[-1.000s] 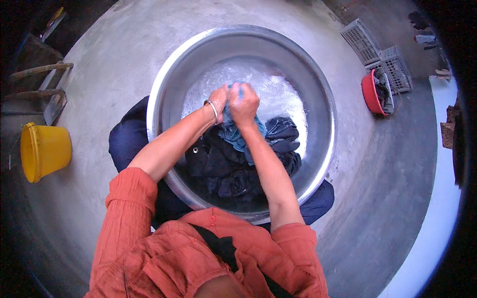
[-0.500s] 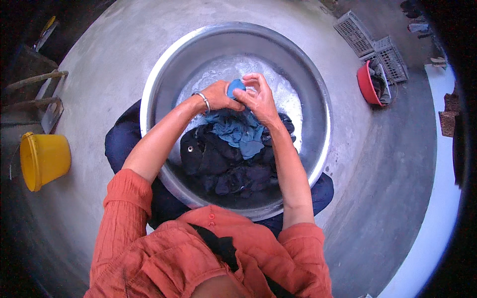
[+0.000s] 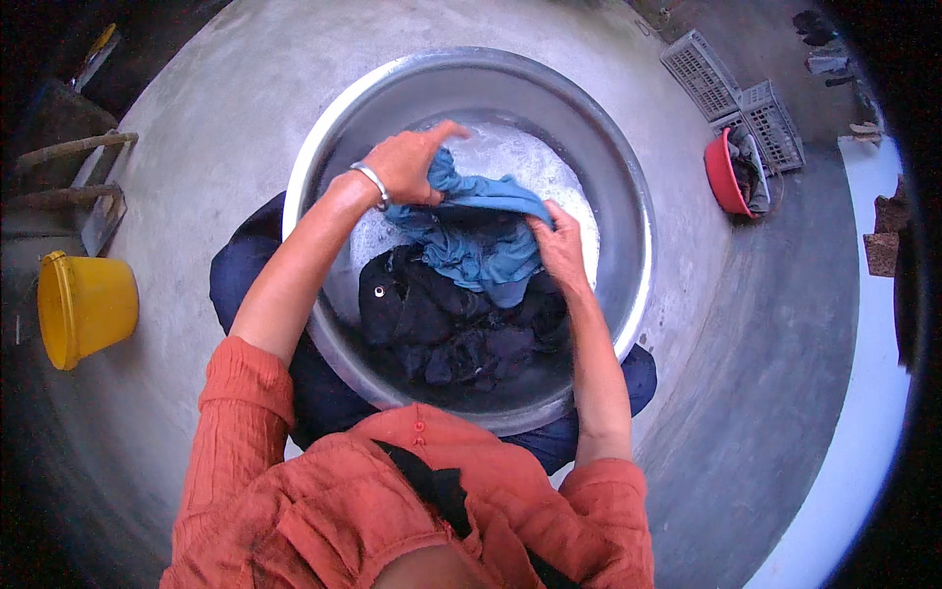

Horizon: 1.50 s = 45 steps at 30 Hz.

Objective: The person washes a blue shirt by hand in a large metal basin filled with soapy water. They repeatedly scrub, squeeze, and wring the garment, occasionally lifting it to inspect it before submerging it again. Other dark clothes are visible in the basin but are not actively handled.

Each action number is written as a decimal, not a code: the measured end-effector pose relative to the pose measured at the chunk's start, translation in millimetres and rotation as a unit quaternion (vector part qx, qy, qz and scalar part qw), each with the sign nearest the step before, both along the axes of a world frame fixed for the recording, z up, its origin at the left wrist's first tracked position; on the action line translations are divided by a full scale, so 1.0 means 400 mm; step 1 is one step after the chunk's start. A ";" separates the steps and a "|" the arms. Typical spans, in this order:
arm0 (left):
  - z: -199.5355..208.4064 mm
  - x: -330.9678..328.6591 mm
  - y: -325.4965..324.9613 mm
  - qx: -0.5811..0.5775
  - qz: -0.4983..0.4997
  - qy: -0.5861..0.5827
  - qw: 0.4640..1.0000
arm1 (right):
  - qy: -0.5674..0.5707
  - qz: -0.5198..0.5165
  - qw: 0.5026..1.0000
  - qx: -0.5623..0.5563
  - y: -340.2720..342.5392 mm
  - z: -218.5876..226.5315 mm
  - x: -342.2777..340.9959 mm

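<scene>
A wide metal basin (image 3: pixel 613 196) sits in front of me between my legs, with suds and a little water on its bottom. In it, a wet blue garment (image 3: pixel 479 263) lies partly over a heap of dark clothes (image 3: pixel 446 329). My left hand (image 3: pixel 404 167), a silver bangle at its wrist, grips one end of the blue garment, its index finger stretched out. At the other end, my right hand (image 3: pixel 561 245) pinches the garment's edge between thumb and fingers. The edge is stretched between both hands, with a dark opening below it.
A yellow bucket (image 3: pixel 103 304) rests on its side or tilted at the left, near a wooden-framed thing (image 3: pixel 98 191). Over at the far right are grey plastic crates (image 3: pixel 702 74) and a red basin (image 3: pixel 723 175) holding cloth. Concrete floor (image 3: pixel 226 118) surrounds the basin.
My hands were close together with the blue cloth bunched between them. They have moved apart, the left slightly up-left and the right down-right, spreading the garment's edge.
</scene>
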<state>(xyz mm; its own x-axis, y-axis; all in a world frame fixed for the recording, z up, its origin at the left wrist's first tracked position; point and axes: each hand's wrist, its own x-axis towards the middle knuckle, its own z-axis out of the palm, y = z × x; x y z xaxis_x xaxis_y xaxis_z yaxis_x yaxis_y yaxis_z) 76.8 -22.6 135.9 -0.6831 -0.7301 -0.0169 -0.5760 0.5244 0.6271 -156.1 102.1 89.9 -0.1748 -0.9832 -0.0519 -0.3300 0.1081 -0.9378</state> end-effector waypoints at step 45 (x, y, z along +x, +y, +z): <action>-0.342 -0.100 0.011 0.522 0.333 0.282 0.733 | 0.289 -0.021 0.937 0.193 -0.265 -0.268 -0.013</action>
